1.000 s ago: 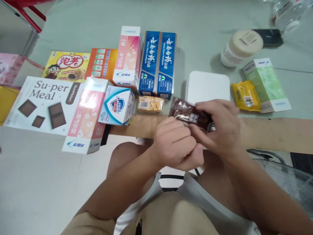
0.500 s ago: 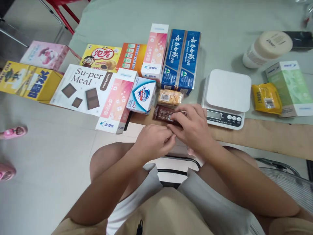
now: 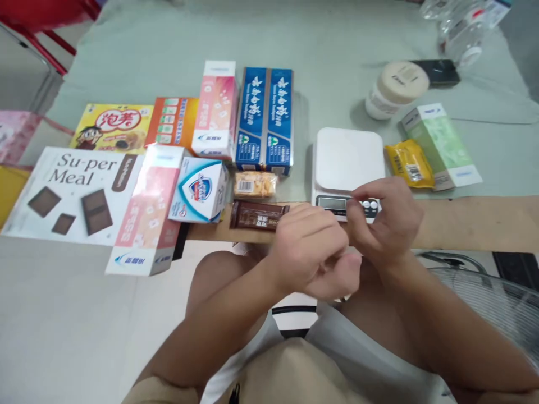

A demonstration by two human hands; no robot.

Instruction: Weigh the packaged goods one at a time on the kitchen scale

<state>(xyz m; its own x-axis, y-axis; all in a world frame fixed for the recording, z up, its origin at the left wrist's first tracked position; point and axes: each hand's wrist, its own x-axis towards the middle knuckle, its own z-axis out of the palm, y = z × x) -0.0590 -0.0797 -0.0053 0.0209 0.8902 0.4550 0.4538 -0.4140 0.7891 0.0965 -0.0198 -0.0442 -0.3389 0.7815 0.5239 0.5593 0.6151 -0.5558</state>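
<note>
My left hand is curled into a loose fist above the table's front edge, by the right end of a brown wrapped bar. Nothing shows in its fingers. My right hand is over the front of a white digital scale, its thumb and forefinger apart near the round buttons, with nothing seen between them. The scale's plate is bare. Behind the brown bar lies a clear-wrapped snack with a barcode. Left of them stands a white-and-blue Safeguard soap box.
Two blue toothpaste boxes, pink-and-white boxes, an orange box, a yellow snack box and a Su-per Meal box stand left. Right are a yellow packet, a green box and a lidded tub.
My view has swung right. Both hands have moved right, away from the brown bar, which now shows more fully. My right hand has gone to the scale's front panel.
</note>
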